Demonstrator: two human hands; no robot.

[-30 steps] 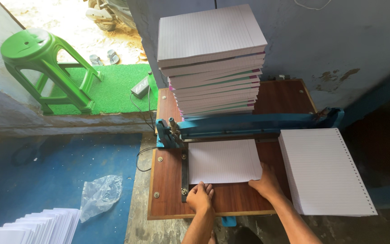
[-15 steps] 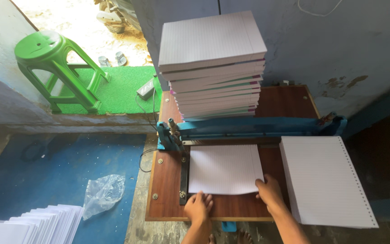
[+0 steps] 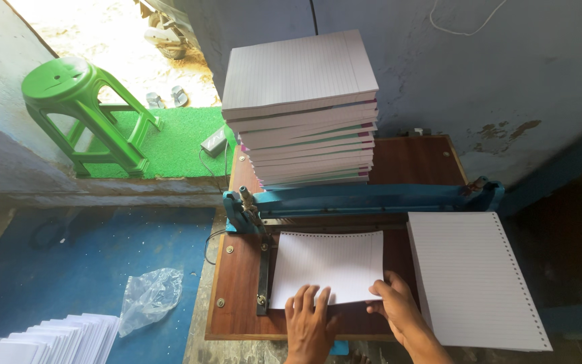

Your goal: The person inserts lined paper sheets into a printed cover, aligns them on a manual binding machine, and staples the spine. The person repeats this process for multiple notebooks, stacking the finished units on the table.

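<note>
On a glossy brown wooden board point(image 3: 426, 162), a thin ruled paper sheaf point(image 3: 328, 266) lies flat beneath a blue metal bar point(image 3: 372, 197). The left hand point(image 3: 310, 325) presses it, fingers spread; the right hand point(image 3: 399, 309) pinches its corner.

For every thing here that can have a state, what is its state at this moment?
Left hand: flat on the paper sheets.
Right hand: gripping their right corner.
Paper sheets: lying flat, top edge at the blue bar.
Blue bar: lowered.
Tall stack: unevenly piled.
Punched stack: neat, overhanging the table.
</note>
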